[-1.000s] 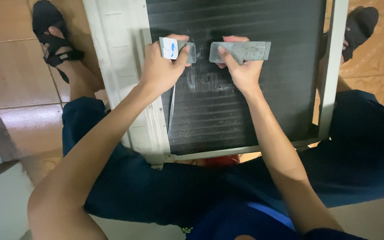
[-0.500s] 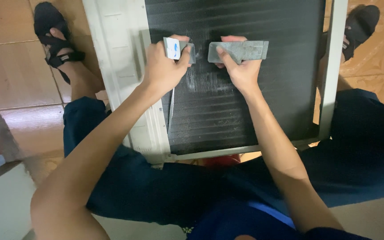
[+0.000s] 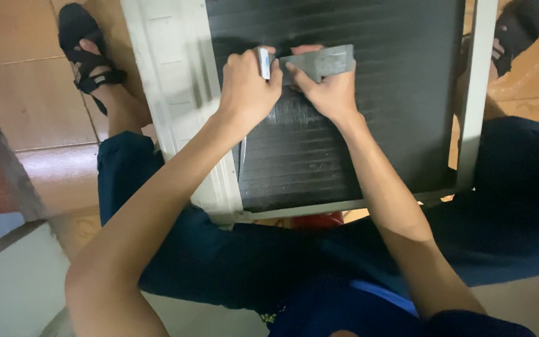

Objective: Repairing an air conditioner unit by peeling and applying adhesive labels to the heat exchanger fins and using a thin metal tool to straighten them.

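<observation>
A flat grey rectangular tool, prob. a fin comb (image 3: 319, 62), is held against the dark finned coil (image 3: 375, 125) of an air-conditioner unit, in the coil's upper-middle area, nearer the top edge than the bottom. The comb's right part is gripped by the right hand (image 3: 325, 90), fingers curled over it and thumb pressed on its lower edge. The comb's left end is met by the left hand (image 3: 244, 87), which is clenched around a small white-and-blue piece (image 3: 263, 62); what kind of piece it is cannot be told. Both hands are close together, knuckles nearly touching. Just below them a pale scuffed patch (image 3: 294, 115) is seen on the fins.

The coil is framed on the left by a white plastic housing panel (image 3: 176, 93) and on the right by a light metal side rail (image 3: 472, 93); a metal strip runs along the bottom edge. The unit is propped between the person's legs, dark blue trousers (image 3: 219, 249) seen at the lower corners. Black sandals are worn: one (image 3: 85, 47) beyond the unit's top-left corner, the other (image 3: 522, 28) beyond the top-right. A tan tiled floor (image 3: 26, 100) lies underneath.
</observation>
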